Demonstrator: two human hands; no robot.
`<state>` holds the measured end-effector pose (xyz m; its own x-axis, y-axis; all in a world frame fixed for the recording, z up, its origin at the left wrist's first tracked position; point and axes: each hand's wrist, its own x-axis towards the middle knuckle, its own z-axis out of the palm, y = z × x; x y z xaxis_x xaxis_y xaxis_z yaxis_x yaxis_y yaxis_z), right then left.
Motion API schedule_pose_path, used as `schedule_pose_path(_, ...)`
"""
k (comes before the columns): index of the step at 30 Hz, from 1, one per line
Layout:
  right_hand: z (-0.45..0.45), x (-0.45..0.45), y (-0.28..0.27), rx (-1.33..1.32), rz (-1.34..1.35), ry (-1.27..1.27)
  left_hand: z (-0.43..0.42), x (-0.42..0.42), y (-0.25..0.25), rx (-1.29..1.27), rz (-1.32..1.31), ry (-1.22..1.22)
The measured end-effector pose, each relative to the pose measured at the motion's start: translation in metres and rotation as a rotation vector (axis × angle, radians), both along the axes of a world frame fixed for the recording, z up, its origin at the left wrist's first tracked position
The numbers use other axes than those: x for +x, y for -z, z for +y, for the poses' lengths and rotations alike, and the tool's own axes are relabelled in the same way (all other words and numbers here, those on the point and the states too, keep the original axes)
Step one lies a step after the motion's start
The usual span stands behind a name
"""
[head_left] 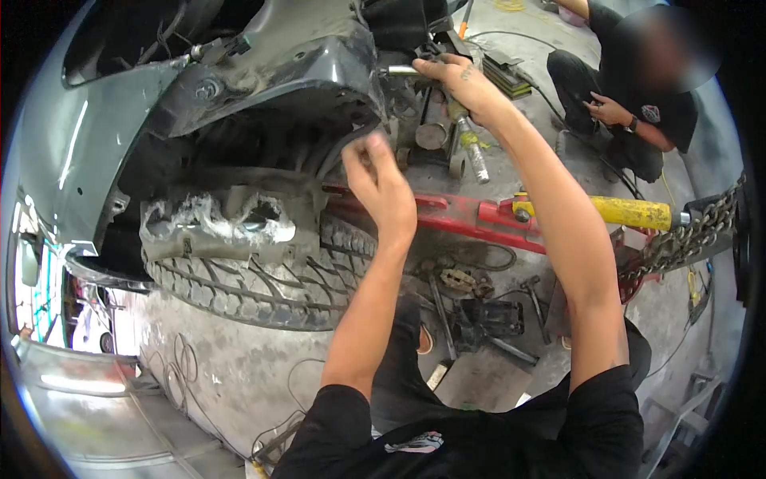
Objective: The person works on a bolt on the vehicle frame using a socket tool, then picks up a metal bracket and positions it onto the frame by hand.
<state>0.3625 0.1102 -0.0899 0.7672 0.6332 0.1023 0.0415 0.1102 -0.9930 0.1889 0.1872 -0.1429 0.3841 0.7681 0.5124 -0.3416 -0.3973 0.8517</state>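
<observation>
My right hand (pixel 463 84) is wrapped round an air wrench (pixel 464 124). The wrench's silver socket end (pixel 401 70) points left at the edge of the dark vehicle body (pixel 331 60), and its hose fitting hangs below my palm. My left hand (pixel 381 184) is raised lower down, in front of the wheel well. Its fingers are curled together with blurred tips; what they hold, if anything, I cannot make out. Below and left of it lies a knobbly tyre (pixel 247 299), with a torn, whitish-edged panel (pixel 227 223) above the tread.
A red floor jack (pixel 455 211) with a yellow handle (pixel 630 211) stretches right. A chain (pixel 686 239) hangs at the right edge. Hammers (pixel 443 311) and metal parts (pixel 487 319) lie on the floor before me. Another person (pixel 638 96) crouches at upper right.
</observation>
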Motion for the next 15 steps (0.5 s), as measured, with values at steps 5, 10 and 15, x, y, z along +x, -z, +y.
schedule_pose_path(5,0.0,0.011,-0.004,-0.093,0.073,-0.089,0.016,-0.002,0.0,0.015,-0.022,0.192)
schedule_pose_path(10,-0.004,0.009,0.006,0.09,0.015,0.049,0.05,0.007,0.005,0.113,0.013,0.301)
schedule_pose_path(15,-0.006,-0.011,0.03,0.195,-0.288,0.229,0.041,0.01,-0.002,0.422,0.27,0.202)
